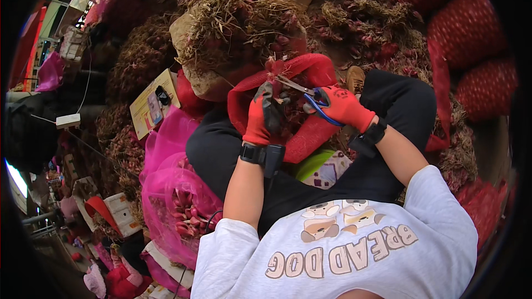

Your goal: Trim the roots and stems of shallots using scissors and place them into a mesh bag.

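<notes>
My left hand, in a red and dark glove, is closed on a small bunch of shallots above an open red mesh bag between my legs. My right hand, gloved in red, grips a pair of scissors by their blue handles. Their blades point left at the bunch; whether they touch it I cannot make out. Dry stalks and roots show inside the bag, partly hidden by my hands.
A large heap of shallots with dry stalks stands in front of me. Full red mesh sacks are stacked at the right. On my left, a pink mesh bag holds loose shallots. A cardboard sheet leans behind it.
</notes>
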